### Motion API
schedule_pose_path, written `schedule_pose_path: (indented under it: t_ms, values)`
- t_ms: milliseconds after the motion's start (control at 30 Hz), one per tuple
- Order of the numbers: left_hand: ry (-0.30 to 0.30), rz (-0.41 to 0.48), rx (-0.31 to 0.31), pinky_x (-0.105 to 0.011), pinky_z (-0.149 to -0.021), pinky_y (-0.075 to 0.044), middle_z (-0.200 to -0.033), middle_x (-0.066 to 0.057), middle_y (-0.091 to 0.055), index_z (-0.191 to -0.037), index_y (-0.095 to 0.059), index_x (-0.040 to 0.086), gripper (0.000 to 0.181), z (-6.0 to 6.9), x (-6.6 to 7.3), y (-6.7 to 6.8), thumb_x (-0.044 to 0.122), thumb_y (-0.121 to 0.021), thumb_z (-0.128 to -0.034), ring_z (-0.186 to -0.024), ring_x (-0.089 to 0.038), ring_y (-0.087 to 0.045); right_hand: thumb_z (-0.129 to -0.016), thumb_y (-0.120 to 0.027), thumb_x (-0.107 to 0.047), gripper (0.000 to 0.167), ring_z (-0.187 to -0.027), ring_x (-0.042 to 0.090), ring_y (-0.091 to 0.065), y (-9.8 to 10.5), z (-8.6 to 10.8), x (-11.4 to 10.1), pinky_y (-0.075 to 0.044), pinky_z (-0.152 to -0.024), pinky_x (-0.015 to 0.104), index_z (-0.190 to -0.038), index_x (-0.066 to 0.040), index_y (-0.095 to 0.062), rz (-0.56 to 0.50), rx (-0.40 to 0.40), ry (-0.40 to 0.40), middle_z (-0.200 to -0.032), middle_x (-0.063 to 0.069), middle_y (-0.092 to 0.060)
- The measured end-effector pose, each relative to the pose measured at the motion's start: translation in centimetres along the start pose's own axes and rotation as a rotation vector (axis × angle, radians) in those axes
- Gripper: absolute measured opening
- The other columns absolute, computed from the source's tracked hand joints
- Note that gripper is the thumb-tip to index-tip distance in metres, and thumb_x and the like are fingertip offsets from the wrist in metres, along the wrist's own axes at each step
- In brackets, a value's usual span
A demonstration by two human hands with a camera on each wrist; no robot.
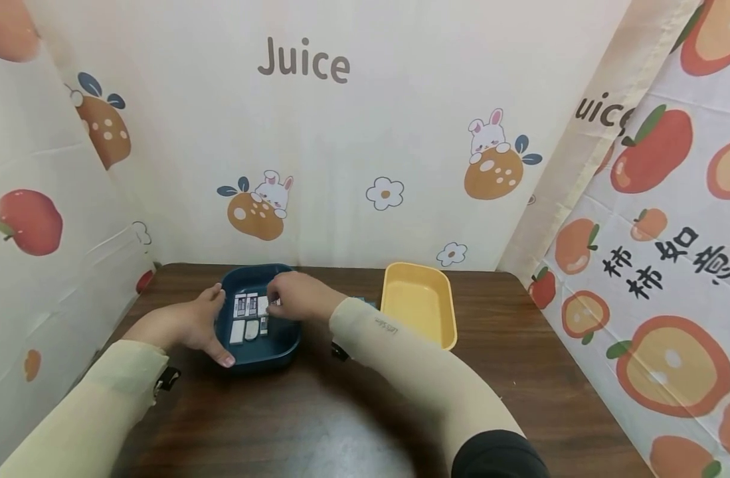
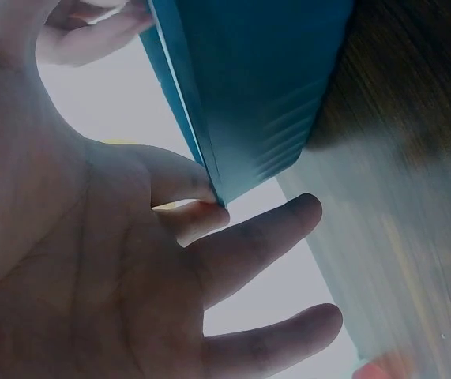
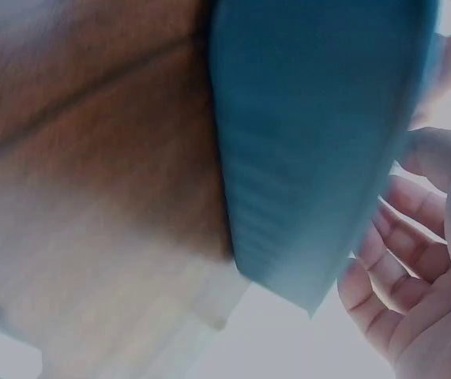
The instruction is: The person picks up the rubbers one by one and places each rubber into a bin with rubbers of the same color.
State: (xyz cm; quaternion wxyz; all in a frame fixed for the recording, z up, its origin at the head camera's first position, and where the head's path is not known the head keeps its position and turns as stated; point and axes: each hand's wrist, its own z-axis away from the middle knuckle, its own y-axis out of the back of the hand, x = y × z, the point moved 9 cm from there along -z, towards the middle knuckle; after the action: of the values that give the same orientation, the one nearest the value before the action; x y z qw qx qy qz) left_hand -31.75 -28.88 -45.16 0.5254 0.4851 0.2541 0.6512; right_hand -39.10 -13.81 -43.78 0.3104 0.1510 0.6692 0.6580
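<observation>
A dark blue tray stands on the left of the table and holds several small, mostly white pieces. Some, like the upright labelled block, carry dark print; a plain white block and a rounded white piece lie nearer the front. My left hand rests against the tray's left side, fingers spread and fingertips touching the rim, as the left wrist view shows. Over the tray's right part, my right hand reaches in with bent fingers, fingertips at the back-row pieces. Whether it pinches one is hidden.
A yellow tray stands to the right, behind my right forearm. A bit of something blue shows between that sleeve and the yellow tray. The brown wooden table meets printed curtains at the back and both sides.
</observation>
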Motion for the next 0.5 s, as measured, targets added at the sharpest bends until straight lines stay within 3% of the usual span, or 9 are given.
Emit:
schedule_pose_path:
  t_ms: [133, 233, 367, 500]
  values:
    - [-0.008, 0.0, 0.008, -0.085, -0.119, -0.042, -0.18, -0.043, 0.008, -0.174, -0.009, -0.016, 0.163, -0.2, 0.1, 0.0, 0.063, -0.105, -0.0692, -0.154, -0.077, -0.025, -0.111, -0.076, -0.037, 0.018, -0.095, 0.011, -0.068, 1.6, 1.5, 2.2, -0.063, -0.086, 0.024, -0.119, -0.021, -0.081, 0.018, 0.029, -0.035, -0.111, -0.006, -0.076]
    - [-0.011, -0.012, 0.009, -0.084, -0.118, -0.044, -0.179, -0.044, 0.007, -0.173, -0.01, -0.017, 0.162, -0.4, 0.1, -0.1, 0.063, -0.105, -0.0698, -0.153, -0.077, -0.025, -0.111, -0.076, -0.037, 0.019, -0.091, 0.011, -0.07, 1.9, 2.7, 3.8, -0.063, -0.082, 0.027, -0.117, -0.02, -0.081, 0.048, 0.003, -0.049, -0.106, -0.006, -0.078]
    - [-0.015, -0.038, 0.019, -0.084, -0.116, -0.046, -0.178, -0.047, 0.003, -0.172, -0.012, -0.019, 0.162, -0.5, 0.1, 0.0, 0.064, -0.105, -0.0684, -0.152, -0.078, -0.028, -0.109, -0.078, -0.034, 0.017, -0.091, 0.01, -0.072, 1.4, 4.5, 5.7, -0.064, -0.083, 0.029, -0.118, -0.02, -0.082, 0.077, -0.089, -0.083, -0.108, -0.006, -0.08]
    - [-0.024, -0.053, 0.029, -0.085, -0.115, -0.046, -0.176, -0.049, 0.001, -0.17, -0.013, -0.022, 0.162, -0.3, 0.3, 0.2, 0.063, -0.106, -0.0673, -0.152, -0.079, -0.03, -0.101, -0.088, -0.036, 0.019, -0.09, 0.01, -0.073, 0.2, 6.2, 7.3, -0.065, -0.082, 0.031, -0.112, -0.023, -0.081, 0.065, -0.222, -0.128, -0.105, -0.008, -0.079]
